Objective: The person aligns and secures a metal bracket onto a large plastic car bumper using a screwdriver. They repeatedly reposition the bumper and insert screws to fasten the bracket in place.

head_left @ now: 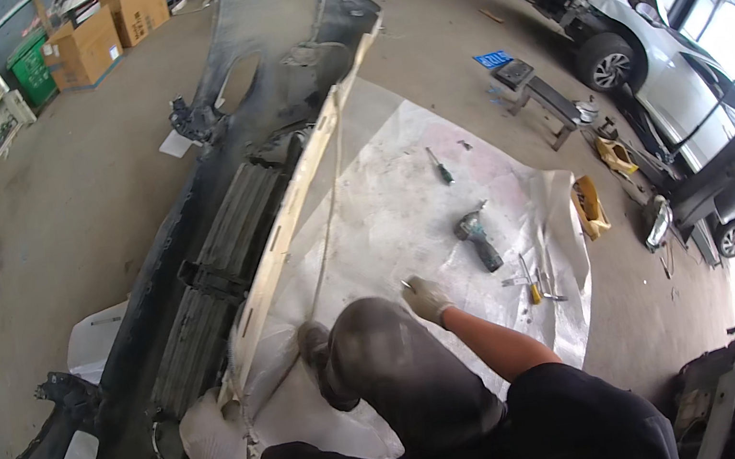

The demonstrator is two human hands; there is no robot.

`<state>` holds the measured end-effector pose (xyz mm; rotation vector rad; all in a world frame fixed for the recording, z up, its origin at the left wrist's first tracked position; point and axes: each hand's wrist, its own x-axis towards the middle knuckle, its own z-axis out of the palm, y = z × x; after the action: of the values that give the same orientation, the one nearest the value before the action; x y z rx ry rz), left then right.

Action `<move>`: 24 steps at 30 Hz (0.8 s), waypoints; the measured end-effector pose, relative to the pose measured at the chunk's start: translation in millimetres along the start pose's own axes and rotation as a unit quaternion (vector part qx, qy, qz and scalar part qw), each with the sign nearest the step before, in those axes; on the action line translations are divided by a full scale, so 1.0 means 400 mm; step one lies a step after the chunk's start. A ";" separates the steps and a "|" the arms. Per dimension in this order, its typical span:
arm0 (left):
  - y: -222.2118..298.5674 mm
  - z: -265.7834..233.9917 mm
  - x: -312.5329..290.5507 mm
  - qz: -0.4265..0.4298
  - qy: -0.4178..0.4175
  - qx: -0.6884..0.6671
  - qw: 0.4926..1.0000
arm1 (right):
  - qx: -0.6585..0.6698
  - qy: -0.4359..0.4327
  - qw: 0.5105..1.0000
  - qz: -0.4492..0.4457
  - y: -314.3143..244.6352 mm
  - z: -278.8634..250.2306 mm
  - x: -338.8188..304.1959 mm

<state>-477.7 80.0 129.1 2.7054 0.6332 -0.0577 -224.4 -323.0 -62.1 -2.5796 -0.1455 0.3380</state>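
Long, springy bumper: support it at two points

The dark bumper (203, 189) lies across the left of the scene, its near end beside you and its far end well beyond your reach, hollow side apparently up. A pale slotted strip (286, 219) runs along its right edge, and dark slats (235, 222) fill its middle.

Your gloved left hand (211, 436) rests at the near end of that strip. Its fingers are turned away from view, so you cannot tell whether that grip is clamped on the edge or just lying on it. Your gloved right hand (426, 301) is over the pale sheet (385, 217), clear of the bumper; its fingertips look gathered, perhaps around something small, but whether that grip is closed is too small to tell. Right of it lie a drill (476, 235), a screwdriver (441, 168) and a yellow-handled tool (536, 293).

Judging by its form, the shell is light for its length, yet awkward: it probably flexes and twists when lifted from one end. The strip looks stiffer, so it makes a likely hold, with your hands spread well apart along it. Keep your weight off the slats, which seem thin enough to snap, and off the corner brackets. Smooth outer faces may slide under knit gloves.
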 end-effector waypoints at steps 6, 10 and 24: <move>-0.059 0.074 -0.042 -0.005 0.032 0.048 0.998 | -0.064 -0.064 0.978 0.186 0.435 -0.071 -0.077; -0.108 0.103 -0.033 0.004 0.074 0.077 0.994 | -0.070 -0.021 0.977 0.201 0.507 -0.118 0.009; 0.061 0.047 0.012 -0.200 -0.024 0.225 0.953 | -0.051 0.172 0.962 0.207 1.107 -0.363 1.211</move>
<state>-461.9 55.0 119.2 2.9321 1.2783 -0.4162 297.1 -691.0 -273.4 -2.7114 0.5192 0.0227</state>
